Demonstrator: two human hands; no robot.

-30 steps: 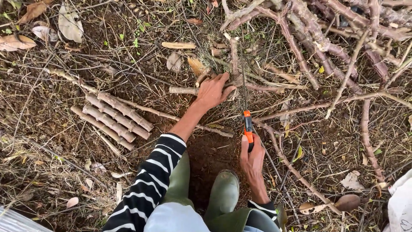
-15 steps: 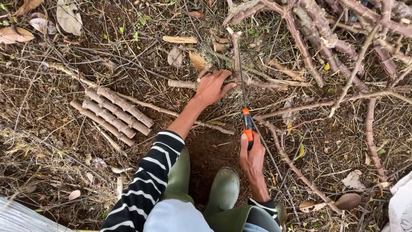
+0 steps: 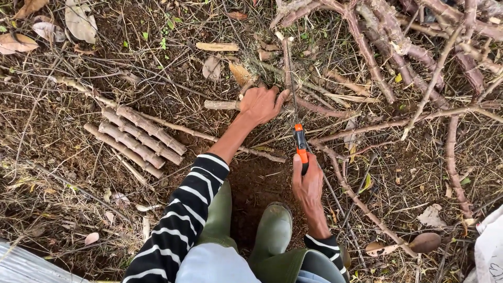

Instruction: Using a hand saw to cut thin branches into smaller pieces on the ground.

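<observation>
My left hand point(image 3: 260, 103) presses down on a cut stem piece point(image 3: 221, 105) lying crosswise on the ground. My right hand point(image 3: 307, 183) grips the orange and black handle of a hand saw point(image 3: 299, 144). Its thin blade runs away from me, past my left thumb, along a stem. To the left lies a small row of cut stem pieces point(image 3: 137, 139), side by side on the soil. My green rubber boot point(image 3: 272, 228) stands on bare dark earth below the hands.
A tangle of long knobbly stems point(image 3: 398, 47) covers the upper right. Dry leaves point(image 3: 78, 18), twigs and grass litter the ground. A white sack edge point(image 3: 490, 246) shows at the lower right.
My left hand has shifted slightly along the stem piece. The saw and my right hand have stayed almost in place.
</observation>
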